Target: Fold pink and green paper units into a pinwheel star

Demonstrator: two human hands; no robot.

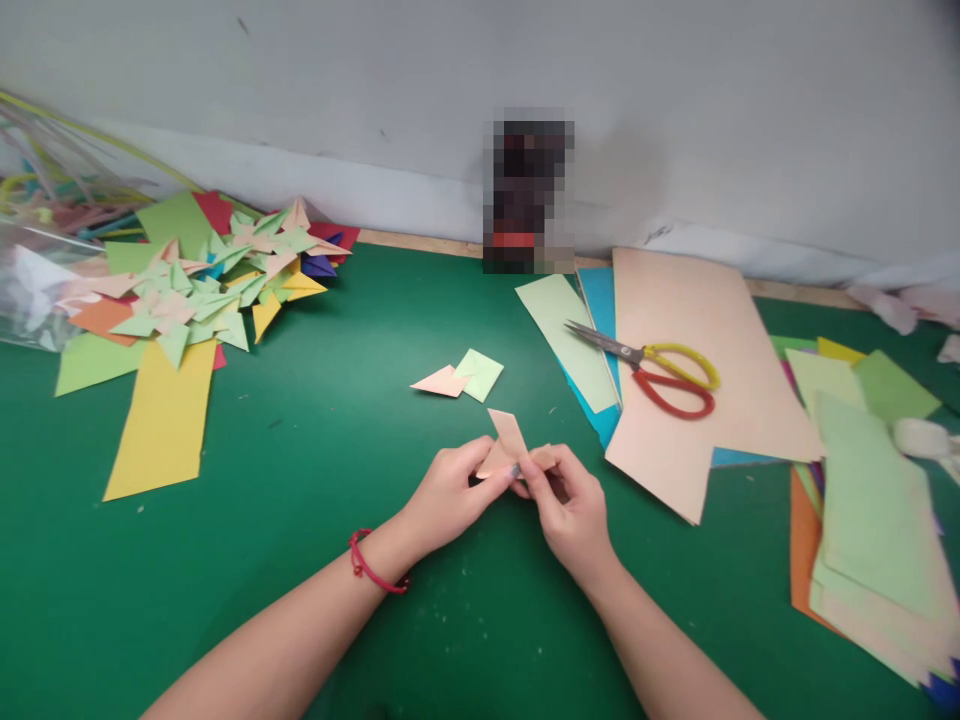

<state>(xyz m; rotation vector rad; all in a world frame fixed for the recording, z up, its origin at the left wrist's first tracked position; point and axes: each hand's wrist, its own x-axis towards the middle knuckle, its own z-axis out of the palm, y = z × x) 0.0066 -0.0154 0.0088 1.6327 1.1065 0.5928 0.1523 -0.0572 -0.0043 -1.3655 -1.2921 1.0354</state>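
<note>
A small piece of peach paper (pixel 507 436), partly folded, is pinched between both my hands above the green table. My left hand (pixel 459 492), with a red cord bracelet at the wrist, grips its left side, thumb on top. On the right side, my right hand (pixel 568 500) presses the paper between thumb and fingers. One flap of the paper stands up between the hands; its lower part is hidden by my fingers. Just beyond lie a folded pale green paper piece (pixel 482 375) and a folded peach piece (pixel 441 382), touching each other.
Scissors (pixel 643 367) with yellow and red handles rest on large peach sheets (pixel 690 300) at the right. More coloured strips (pixel 874 500) lie far right. At the left are folded paper stars (pixel 187 300) and a yellow strip (pixel 161 425). A blurred-out object (pixel 527 190) stands against the wall.
</note>
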